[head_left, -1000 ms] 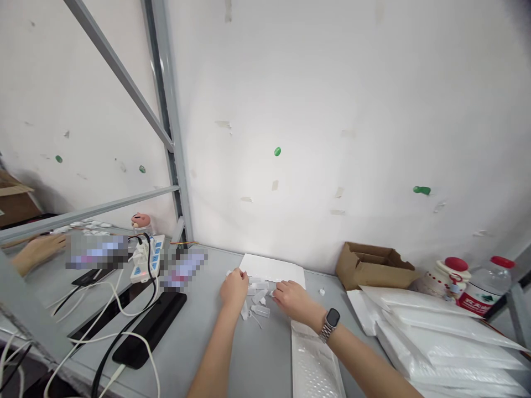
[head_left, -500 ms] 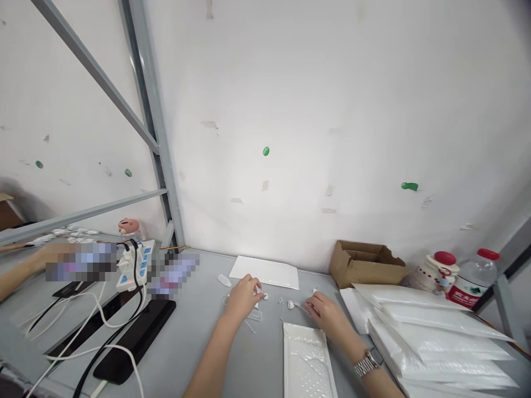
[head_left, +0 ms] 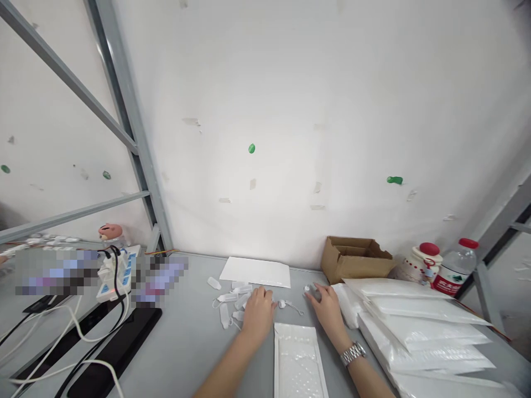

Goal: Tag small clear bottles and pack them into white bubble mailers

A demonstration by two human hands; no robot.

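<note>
Several small translucent white plastic cases (head_left: pixel 224 315), some with thin white cord loops, lie in a loose cluster on the grey table. My left hand (head_left: pixel 258 314) is palm down at the right side of this cluster, fingers curled together; whatever is under the fingertips is hidden. Between my hands lies a small white piece with a cord (head_left: pixel 284 304). My right hand (head_left: pixel 327 307) has thumb and forefinger apart, close beside another small white piece (head_left: pixel 307 289). A white bubble mailer (head_left: pixel 296 359) lies flat in front, between my forearms.
Stacked white bubble mailers (head_left: pixel 418 326) stand at right, before a brown cardboard box (head_left: pixel 352 265), a jar (head_left: pixel 418 262) and a water bottle (head_left: pixel 454 271). A white sheet (head_left: pixel 255 272) lies near the wall. Cables, a power strip (head_left: pixel 120 273) and a black power bank (head_left: pixel 120 354) occupy the left.
My left hand has shifted right and forward, uncovering several plastic cases. My right hand has opened away from the corded piece toward the small piece behind it. The view has turned slightly right.
</note>
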